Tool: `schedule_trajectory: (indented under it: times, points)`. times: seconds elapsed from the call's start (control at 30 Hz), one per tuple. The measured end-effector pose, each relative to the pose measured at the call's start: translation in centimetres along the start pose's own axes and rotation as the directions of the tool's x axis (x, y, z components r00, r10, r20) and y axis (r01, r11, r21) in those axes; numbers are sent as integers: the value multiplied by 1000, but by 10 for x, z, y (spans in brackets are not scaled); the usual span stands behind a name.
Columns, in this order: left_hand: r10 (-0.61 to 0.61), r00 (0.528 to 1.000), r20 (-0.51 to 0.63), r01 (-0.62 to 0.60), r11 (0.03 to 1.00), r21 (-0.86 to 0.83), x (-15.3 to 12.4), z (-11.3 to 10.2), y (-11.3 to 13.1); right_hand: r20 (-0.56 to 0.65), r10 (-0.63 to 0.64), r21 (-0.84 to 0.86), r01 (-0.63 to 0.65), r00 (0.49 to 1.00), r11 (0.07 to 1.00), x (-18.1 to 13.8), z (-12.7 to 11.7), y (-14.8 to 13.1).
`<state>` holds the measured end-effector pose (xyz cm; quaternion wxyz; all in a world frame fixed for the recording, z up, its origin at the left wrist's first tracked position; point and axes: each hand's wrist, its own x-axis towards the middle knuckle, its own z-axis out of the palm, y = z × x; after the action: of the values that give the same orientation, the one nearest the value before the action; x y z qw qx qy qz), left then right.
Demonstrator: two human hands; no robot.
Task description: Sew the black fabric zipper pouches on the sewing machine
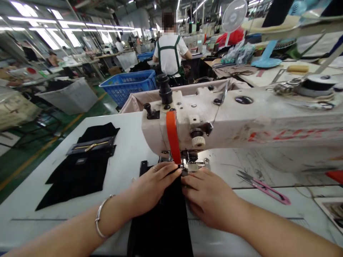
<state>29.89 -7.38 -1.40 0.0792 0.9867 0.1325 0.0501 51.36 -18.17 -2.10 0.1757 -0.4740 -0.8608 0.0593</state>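
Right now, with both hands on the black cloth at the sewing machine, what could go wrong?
1. The left hand and right hand press the black cloth right beside the presser foot; a finger could slip under it.
2. The snips lie close by the right hand; a sideways sweep might catch their blades.

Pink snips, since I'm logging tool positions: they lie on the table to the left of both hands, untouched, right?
No. The head view shows the pink snips on the table to the right of the left hand and right hand, not the left; untouched is correct.
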Motion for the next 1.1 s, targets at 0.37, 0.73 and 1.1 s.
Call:
schedule_trajectory:
  times: [0.37, 0.73, 1.1]
  points:
    - [97, 995, -31, -92, 988, 121, 13, -3, -13, -47, 30, -1, -30, 998, 1000, 7, 3, 3]
    - [-13, 999, 30, 15, 997, -70, -33, -24, 78, -72, 63, 249, -43, 995, 968, -39, -1, -59]
    - [-194, 921, -339, 110, 962, -250, -54, 11, 100, -377, 146, 194, -77, 915, 978, -58, 30, -76]
